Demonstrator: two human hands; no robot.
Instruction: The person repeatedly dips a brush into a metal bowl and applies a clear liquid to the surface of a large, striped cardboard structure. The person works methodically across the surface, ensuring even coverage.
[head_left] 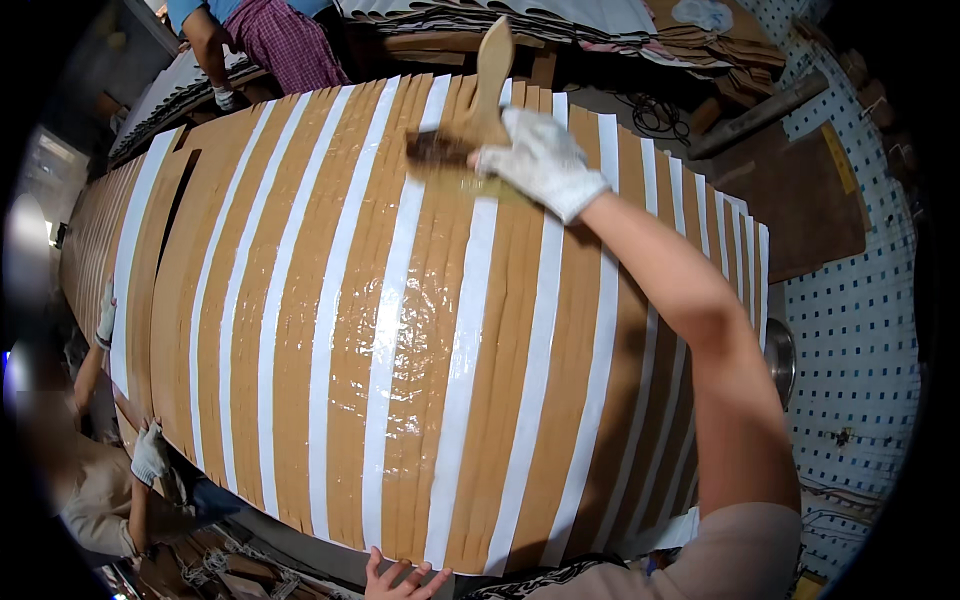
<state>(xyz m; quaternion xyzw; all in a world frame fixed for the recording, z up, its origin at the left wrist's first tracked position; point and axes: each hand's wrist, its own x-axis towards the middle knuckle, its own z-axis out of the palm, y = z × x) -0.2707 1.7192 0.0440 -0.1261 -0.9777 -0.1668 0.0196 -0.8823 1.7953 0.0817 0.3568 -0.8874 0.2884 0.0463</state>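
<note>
My right hand (545, 160), in a white knit glove, grips a wide brush (493, 75) with a pale wooden handle and dark bristles. The handle points up and away, while the bristles lie to the left over the far part of the layered sheets (415, 330). These brown sheets overlap in a fan, with white strips showing between them. A wet, glossy film shines on the middle and left strips; those at the right look duller. At the near edge of the sheets, my bare left hand (405, 582) shows only its fingers, spread apart, with nothing visible in them.
At the left, a co-worker's gloved hands (149, 455) are by the sheets' edge. Another person in a checked purple cloth (285, 45) stands at the far side. Stacked sheets (560, 15) lie behind. A metal bowl (779, 360) sits right of the sheets, above the patterned floor (850, 330).
</note>
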